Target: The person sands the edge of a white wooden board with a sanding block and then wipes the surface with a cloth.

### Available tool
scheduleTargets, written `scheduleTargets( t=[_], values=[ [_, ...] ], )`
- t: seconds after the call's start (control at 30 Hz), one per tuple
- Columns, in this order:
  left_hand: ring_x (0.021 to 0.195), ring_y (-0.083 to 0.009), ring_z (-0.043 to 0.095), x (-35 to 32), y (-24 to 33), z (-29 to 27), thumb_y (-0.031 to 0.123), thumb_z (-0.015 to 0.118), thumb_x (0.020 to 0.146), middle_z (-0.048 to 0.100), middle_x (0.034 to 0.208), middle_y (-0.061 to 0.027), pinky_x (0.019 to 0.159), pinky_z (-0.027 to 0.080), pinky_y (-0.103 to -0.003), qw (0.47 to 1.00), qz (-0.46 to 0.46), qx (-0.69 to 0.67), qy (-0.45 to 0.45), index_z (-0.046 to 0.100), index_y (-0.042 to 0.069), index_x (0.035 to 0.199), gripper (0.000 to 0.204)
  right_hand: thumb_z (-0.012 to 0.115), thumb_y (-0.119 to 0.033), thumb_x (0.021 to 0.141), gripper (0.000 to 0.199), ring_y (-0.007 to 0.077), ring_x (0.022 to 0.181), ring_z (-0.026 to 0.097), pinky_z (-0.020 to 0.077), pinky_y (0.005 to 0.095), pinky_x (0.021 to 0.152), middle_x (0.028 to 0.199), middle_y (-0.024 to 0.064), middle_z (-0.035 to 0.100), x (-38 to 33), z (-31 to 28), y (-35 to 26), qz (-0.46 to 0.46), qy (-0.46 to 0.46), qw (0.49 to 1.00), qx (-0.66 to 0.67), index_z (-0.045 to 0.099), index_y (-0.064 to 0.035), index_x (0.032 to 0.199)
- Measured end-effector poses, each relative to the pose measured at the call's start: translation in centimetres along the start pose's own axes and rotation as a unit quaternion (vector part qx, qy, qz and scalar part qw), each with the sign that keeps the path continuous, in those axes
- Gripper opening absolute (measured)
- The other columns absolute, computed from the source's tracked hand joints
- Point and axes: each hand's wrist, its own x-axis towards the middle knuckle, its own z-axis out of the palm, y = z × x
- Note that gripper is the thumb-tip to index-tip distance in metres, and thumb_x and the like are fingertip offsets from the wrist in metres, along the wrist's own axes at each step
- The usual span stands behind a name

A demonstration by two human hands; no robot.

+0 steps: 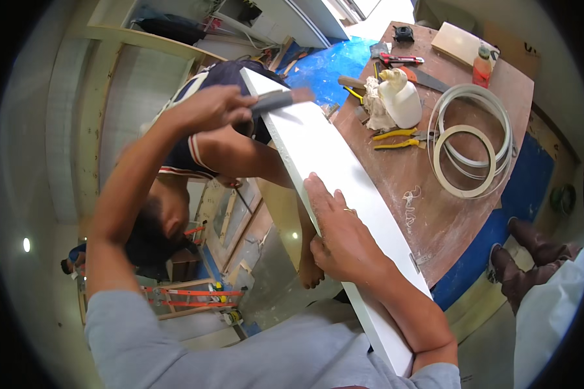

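Note:
A long white panel slants across the middle, from near my body to the far left. My left hand is closed around a grey bar-shaped tool, held at the panel's far end. The tool is blurred, so its exact kind is unclear. Lower down, my right hand lies on the panel with its fingers stretched over the white face and its thumb by the left edge. My right forearm rests along the panel's near part. A small metal fitting shows at the panel's right edge.
A brown worktable bears coiled edge strip, yellow-handled pliers, a white bottle, a red cutter and a handsaw. A co-worker bends close on the left; another person's legs show at right.

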Motion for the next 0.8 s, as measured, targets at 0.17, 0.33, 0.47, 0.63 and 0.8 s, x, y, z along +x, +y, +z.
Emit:
scheduleTargets(
  t=[0.17,0.33,0.47,0.63,0.8],
  values=[
    [0.081,-0.0364,0.060,-0.6,1.3,-0.1,0.034,0.068,0.102,0.057,0.092,-0.0158,0.076,0.047,-0.047,0.998,0.004,0.028,0.054,0.068,0.013,0.141,0.045,0.060,0.000,0.085,0.093,0.0648,0.148,0.027,0.0336,0.0723,0.118,0.175,0.0213,0.017,0.2,-1.4,-0.2,0.022,0.008,1.000,-0.001,0.015,-0.0007,0.167],
    [0.091,-0.0389,0.068,7.8,-11.3,5.6,0.033,0.063,0.104,0.070,0.099,-0.0232,0.081,0.051,-0.046,0.992,-0.114,-0.011,0.058,0.070,0.007,0.136,0.042,0.062,0.000,0.085,0.094,0.0640,0.149,0.028,0.0334,0.0717,0.118,0.174,0.0220,0.017,-0.8,0.5,-1.0,0.005,-0.032,0.999,-0.006,0.015,-0.0002,0.166],
    [0.092,-0.0403,0.068,7.3,-7.6,5.0,0.032,0.064,0.103,0.071,0.099,-0.0226,0.082,0.052,-0.048,0.990,-0.109,-0.046,0.080,0.070,0.006,0.135,0.041,0.064,-0.001,0.085,0.092,0.0613,0.150,0.028,0.0331,0.0690,0.120,0.173,0.0260,0.018,-0.4,-0.1,-0.8,0.034,-0.020,0.999,-0.005,0.016,0.0029,0.164],
    [0.080,-0.0348,0.061,-4.8,8.2,2.5,0.028,0.070,0.099,0.055,0.092,-0.0153,0.074,0.048,-0.045,0.995,0.068,-0.026,0.067,0.061,0.018,0.149,0.051,0.067,-0.001,0.083,0.074,0.0551,0.128,0.053,0.0484,0.0604,0.106,0.153,0.0290,0.038,-0.5,-0.5,-0.3,0.025,0.073,0.997,0.020,0.033,0.0068,0.149],
    [0.085,-0.0329,0.065,-3.7,8.1,3.6,0.034,0.066,0.103,0.061,0.096,-0.0124,0.074,0.051,-0.046,0.991,0.062,-0.028,0.114,0.070,0.016,0.138,0.039,0.067,0.000,0.081,0.050,0.0491,0.104,0.063,0.0549,0.0569,0.089,0.130,0.0247,0.045,-0.8,-1.2,-0.1,0.008,0.108,0.994,-0.005,0.043,0.0039,0.125]
  ],
)
